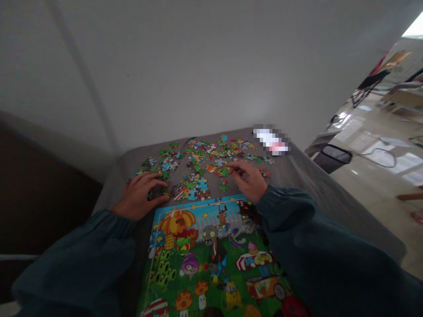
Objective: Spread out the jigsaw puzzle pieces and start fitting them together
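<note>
A colourful cartoon picture sheet [211, 259] lies flat on the grey cloth-covered table [297, 176] just in front of me. Beyond it, several loose jigsaw pieces [201, 158] are scattered, with a small joined cluster [191, 189] near the sheet's far edge. My left hand [140, 196] rests palm down on the cloth at the sheet's top left corner, fingers spread, touching pieces by the cluster. My right hand [249, 178] hovers over the pieces right of centre, fingers curled down onto them; I cannot tell whether a piece is pinched.
A blurred white and pink object [271, 141] lies at the table's far right corner. A white wall stands behind the table. To the right, a black bin [333, 157] and chairs [370, 86] stand on a shiny floor.
</note>
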`<state>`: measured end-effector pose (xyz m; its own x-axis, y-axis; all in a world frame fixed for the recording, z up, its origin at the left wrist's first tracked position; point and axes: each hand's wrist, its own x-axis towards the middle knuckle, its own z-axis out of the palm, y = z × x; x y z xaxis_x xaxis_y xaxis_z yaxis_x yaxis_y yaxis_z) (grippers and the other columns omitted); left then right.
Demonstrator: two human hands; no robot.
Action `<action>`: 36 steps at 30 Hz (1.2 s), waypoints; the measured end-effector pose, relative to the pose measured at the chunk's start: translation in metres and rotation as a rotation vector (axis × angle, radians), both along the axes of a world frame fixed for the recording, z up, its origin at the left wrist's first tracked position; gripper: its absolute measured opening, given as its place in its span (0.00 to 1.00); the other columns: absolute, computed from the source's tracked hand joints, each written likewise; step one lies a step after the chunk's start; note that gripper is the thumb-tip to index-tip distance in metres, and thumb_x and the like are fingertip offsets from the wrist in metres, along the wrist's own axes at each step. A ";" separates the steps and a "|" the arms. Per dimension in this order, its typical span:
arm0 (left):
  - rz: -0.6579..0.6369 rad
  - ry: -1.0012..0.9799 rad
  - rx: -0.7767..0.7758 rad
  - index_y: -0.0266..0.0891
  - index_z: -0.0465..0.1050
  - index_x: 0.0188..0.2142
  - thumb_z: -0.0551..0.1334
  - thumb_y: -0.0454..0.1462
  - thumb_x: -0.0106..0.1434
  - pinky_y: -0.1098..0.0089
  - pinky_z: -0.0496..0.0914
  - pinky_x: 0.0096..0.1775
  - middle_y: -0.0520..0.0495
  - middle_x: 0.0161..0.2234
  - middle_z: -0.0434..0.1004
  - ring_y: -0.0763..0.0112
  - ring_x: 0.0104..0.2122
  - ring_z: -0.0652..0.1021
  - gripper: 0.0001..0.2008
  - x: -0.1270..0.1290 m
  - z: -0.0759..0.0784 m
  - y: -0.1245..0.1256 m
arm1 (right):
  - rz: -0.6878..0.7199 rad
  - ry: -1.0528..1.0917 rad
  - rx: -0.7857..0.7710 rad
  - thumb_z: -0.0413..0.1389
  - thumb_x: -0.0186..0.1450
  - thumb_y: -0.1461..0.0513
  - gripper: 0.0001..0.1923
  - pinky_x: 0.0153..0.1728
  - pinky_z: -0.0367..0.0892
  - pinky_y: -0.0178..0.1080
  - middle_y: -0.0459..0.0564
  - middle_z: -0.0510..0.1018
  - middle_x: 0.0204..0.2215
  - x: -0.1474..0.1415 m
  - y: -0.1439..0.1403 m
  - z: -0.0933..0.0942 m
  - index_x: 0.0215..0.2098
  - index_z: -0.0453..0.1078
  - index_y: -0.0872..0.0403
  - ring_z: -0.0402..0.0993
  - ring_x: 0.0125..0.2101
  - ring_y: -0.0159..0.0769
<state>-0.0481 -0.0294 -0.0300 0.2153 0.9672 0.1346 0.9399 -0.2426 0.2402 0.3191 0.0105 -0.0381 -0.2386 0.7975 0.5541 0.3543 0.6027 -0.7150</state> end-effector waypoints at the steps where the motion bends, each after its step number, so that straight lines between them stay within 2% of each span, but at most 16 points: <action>1: 0.034 0.005 0.021 0.49 0.79 0.42 0.59 0.66 0.58 0.38 0.59 0.62 0.41 0.61 0.74 0.41 0.65 0.66 0.29 0.003 0.000 -0.001 | 0.004 -0.011 -0.004 0.51 0.65 0.66 0.16 0.35 0.69 0.38 0.50 0.81 0.34 0.000 0.000 0.000 0.47 0.77 0.54 0.75 0.33 0.34; 5: 0.184 0.052 0.107 0.46 0.75 0.32 0.60 0.65 0.59 0.29 0.59 0.57 0.39 0.61 0.73 0.32 0.66 0.62 0.26 0.012 0.002 -0.006 | -0.005 -0.041 -0.007 0.51 0.65 0.67 0.17 0.36 0.69 0.38 0.50 0.81 0.34 0.001 0.001 -0.001 0.47 0.78 0.54 0.75 0.33 0.34; 7: 0.216 0.060 0.142 0.45 0.74 0.30 0.59 0.64 0.61 0.28 0.58 0.55 0.39 0.60 0.74 0.31 0.66 0.61 0.27 0.013 0.003 -0.008 | -0.011 -0.056 0.010 0.52 0.65 0.67 0.17 0.37 0.69 0.39 0.50 0.81 0.34 0.001 0.001 -0.001 0.47 0.78 0.54 0.75 0.34 0.35; 11: 0.172 0.028 0.219 0.46 0.77 0.40 0.56 0.63 0.64 0.30 0.58 0.52 0.44 0.58 0.74 0.31 0.67 0.60 0.27 0.017 0.004 -0.010 | -0.004 -0.078 0.064 0.51 0.65 0.68 0.17 0.42 0.70 0.43 0.51 0.81 0.34 0.002 0.003 -0.001 0.47 0.78 0.54 0.75 0.36 0.38; 16: 0.104 0.035 0.223 0.55 0.78 0.52 0.50 0.57 0.70 0.31 0.60 0.57 0.43 0.61 0.74 0.35 0.66 0.63 0.24 0.033 0.004 -0.011 | -0.035 -0.209 0.082 0.52 0.64 0.70 0.19 0.53 0.67 0.51 0.54 0.81 0.39 0.002 0.006 -0.001 0.49 0.77 0.56 0.74 0.42 0.42; 18: 0.087 0.067 0.199 0.56 0.78 0.53 0.50 0.53 0.71 0.31 0.59 0.58 0.43 0.62 0.73 0.36 0.67 0.62 0.22 0.039 0.002 -0.011 | -0.025 -0.326 0.051 0.53 0.63 0.70 0.20 0.55 0.65 0.53 0.56 0.81 0.45 0.000 0.003 0.000 0.51 0.77 0.57 0.72 0.47 0.45; 21: 0.070 0.091 0.182 0.59 0.78 0.52 0.50 0.50 0.71 0.32 0.60 0.58 0.44 0.61 0.73 0.37 0.66 0.62 0.20 0.041 -0.001 -0.011 | 0.059 -0.497 -0.001 0.55 0.65 0.68 0.16 0.55 0.62 0.55 0.57 0.78 0.52 -0.003 -0.006 0.004 0.49 0.78 0.56 0.66 0.55 0.48; 24: 0.069 0.114 0.171 0.60 0.78 0.53 0.51 0.50 0.72 0.31 0.59 0.59 0.45 0.61 0.73 0.37 0.66 0.62 0.20 0.038 -0.006 -0.009 | 0.152 -0.603 -0.037 0.55 0.68 0.66 0.14 0.55 0.60 0.55 0.55 0.77 0.55 -0.007 -0.016 0.009 0.47 0.79 0.54 0.62 0.59 0.49; 30: 0.049 0.165 0.172 0.57 0.80 0.54 0.48 0.48 0.73 0.39 0.59 0.63 0.45 0.61 0.73 0.43 0.67 0.62 0.22 0.034 -0.010 -0.006 | 0.208 -0.655 -0.069 0.54 0.71 0.66 0.14 0.53 0.60 0.51 0.54 0.79 0.54 -0.011 -0.022 0.012 0.51 0.78 0.54 0.65 0.56 0.46; 34: 0.011 0.197 0.193 0.50 0.79 0.56 0.45 0.46 0.74 0.40 0.61 0.62 0.42 0.60 0.75 0.45 0.65 0.64 0.25 0.040 -0.003 -0.007 | 0.208 -0.629 -0.057 0.54 0.70 0.67 0.15 0.53 0.59 0.51 0.51 0.80 0.52 -0.008 -0.021 0.015 0.50 0.79 0.52 0.65 0.56 0.47; 36: 0.034 0.201 0.218 0.46 0.79 0.55 0.44 0.45 0.75 0.40 0.62 0.61 0.41 0.59 0.76 0.45 0.65 0.65 0.26 0.042 0.001 -0.008 | 0.143 -0.571 -0.029 0.53 0.69 0.67 0.18 0.55 0.59 0.52 0.50 0.80 0.52 -0.004 -0.018 0.020 0.53 0.77 0.51 0.65 0.57 0.47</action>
<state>-0.0059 -0.0375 -0.0287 0.2260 0.9275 0.2977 0.9719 -0.2351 -0.0054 0.3146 -0.0072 -0.0179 -0.5988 0.7486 0.2847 0.6048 0.6557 -0.4519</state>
